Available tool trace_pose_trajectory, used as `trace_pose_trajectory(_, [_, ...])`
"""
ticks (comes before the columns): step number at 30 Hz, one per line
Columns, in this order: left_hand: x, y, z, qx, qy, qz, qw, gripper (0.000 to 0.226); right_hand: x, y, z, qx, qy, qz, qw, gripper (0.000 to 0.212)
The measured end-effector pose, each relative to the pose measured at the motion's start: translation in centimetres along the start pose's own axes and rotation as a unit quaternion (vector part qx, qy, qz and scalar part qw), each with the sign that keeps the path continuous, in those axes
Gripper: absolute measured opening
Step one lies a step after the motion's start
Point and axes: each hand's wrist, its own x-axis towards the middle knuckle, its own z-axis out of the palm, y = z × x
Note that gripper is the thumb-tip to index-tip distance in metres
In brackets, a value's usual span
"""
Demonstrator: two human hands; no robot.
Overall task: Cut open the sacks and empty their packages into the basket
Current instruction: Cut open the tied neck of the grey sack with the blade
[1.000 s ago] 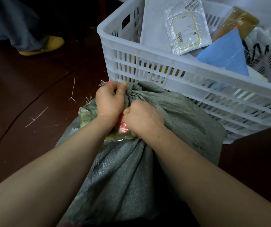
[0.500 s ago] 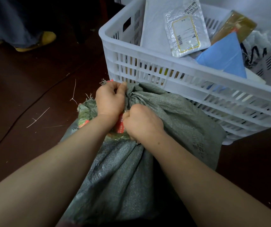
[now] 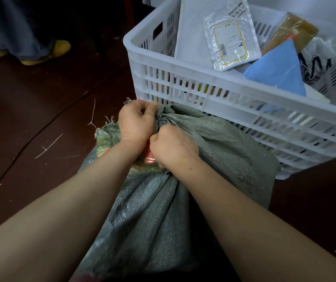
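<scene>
A dark reddish-brown floor (image 3: 41, 110) fills the view. On it lies a bulky grey-green woven sack (image 3: 152, 210), running from the bottom edge up toward a white slatted basket (image 3: 224, 82). The sack's bunched top touches the basket's near wall. The basket stands upper right and holds several packages: a large white mailer (image 3: 191, 33) leaning at the back, a blue package (image 3: 276, 70) to its right, a clear bag with a yellow-bordered label (image 3: 230, 37) lying over the mailer, and an amber-brown packet (image 3: 293, 29) behind the blue one. At the upper left a grey trouser leg (image 3: 16, 27) and a yellow shoe (image 3: 57, 49) of another person stand well apart from the sack. Both bare forearms reach in from the bottom corners and meet at the sack's neck. The left hand (image 3: 136, 123) has its fingers curled tight round the gathered fabric just beside the basket wall. The right hand (image 3: 173, 147), just beside and slightly nearer, is balled into a fist that clutches the same bunched cloth; whether it also holds a tool cannot be told. Between the two hands a bit of red material (image 3: 148, 157) shows at the frayed opening. Pale loose threads (image 3: 49, 146) lie scattered on the floor to the left.
</scene>
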Motion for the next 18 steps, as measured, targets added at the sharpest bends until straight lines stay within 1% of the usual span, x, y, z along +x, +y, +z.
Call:
trace_pose_trajectory(5, [0.4,0.0,-0.3,-0.002,0.027,-0.013,1.0,0.028,-0.5,-0.3,0.4,-0.016,-0.008,-0.011,1.0,0.035])
trace_pose_trajectory(8, [-0.3,0.1,0.3,0.006,0.003,0.001,1.0,0.026,-0.3,0.1,0.2,-0.003,-0.003,0.01,1.0,0.034])
trace_pose_trajectory(10, [-0.4,0.1,0.1,0.005,-0.005,0.005,1.0,0.026,-0.2,0.1,0.0,0.002,0.001,0.008,1.0,0.035])
trace_pose_trajectory(14, [0.7,-0.1,-0.5,-0.005,0.014,-0.022,1.0,0.027,-0.6,-0.4,0.3,-0.023,-0.006,-0.021,1.0,0.035])
trace_pose_trajectory(16, [0.7,-0.1,-0.5,-0.009,0.024,-0.026,0.999,0.028,-0.6,-0.5,0.5,-0.023,-0.007,-0.019,1.0,0.035])
trace_pose_trajectory(18, [0.3,0.0,-0.1,-0.003,0.011,-0.015,1.0,0.028,-0.3,-0.2,0.3,-0.015,-0.001,-0.004,1.0,0.034])
